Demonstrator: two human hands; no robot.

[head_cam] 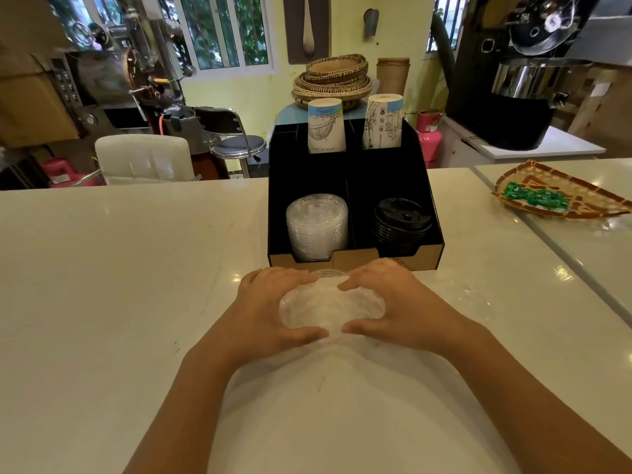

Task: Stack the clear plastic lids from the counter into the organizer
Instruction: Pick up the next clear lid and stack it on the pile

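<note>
Clear lids [331, 307], gathered between my left hand [270, 313] and right hand [393, 302], both cupped closed around them, before organizer [354, 260].

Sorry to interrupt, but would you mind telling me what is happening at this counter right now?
A person is gathering a bunch of clear plastic lids on the white counter, cupping it between the left hand and right hand. Just beyond stands the black cardboard organizer: its front left slot already holds a stack of clear lids, its front right slot black plastic lids, and paper cups sit behind.
</note>
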